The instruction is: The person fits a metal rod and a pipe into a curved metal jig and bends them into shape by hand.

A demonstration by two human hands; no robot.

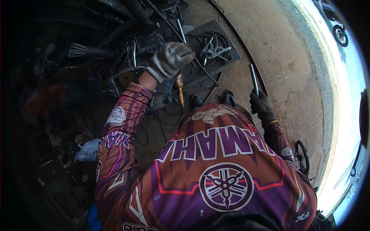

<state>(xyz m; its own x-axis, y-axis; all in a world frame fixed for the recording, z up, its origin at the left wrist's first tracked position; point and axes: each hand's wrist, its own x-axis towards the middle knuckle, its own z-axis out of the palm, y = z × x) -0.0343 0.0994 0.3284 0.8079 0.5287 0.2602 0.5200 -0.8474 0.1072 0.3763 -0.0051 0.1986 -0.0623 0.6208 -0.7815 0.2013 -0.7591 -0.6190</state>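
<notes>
My left hand (171,59), in a grey work glove, is closed above the edge of a cluttered dark workbench. A shiny metal tube (180,30) runs down behind the fist, and I cannot tell whether the fingers grip it. Just below that hand hangs an orange-yellow tool handle (179,89). My right hand (263,107), in a darker glove, is wrapped round the lower end of another shiny metal tube (254,79), which points up and away from my body. Metal locking pliers (214,50) lie on a flat dark plate (227,34) beyond my left hand.
A bundle of thin rods (79,51) sticks out of a dark holder at the left. Black cables (210,79) trail over the bench and down. A whitish bag (88,150) lies lower left. A long dark strip (246,52) crosses the dirt floor, with wheels (340,35) at the far right.
</notes>
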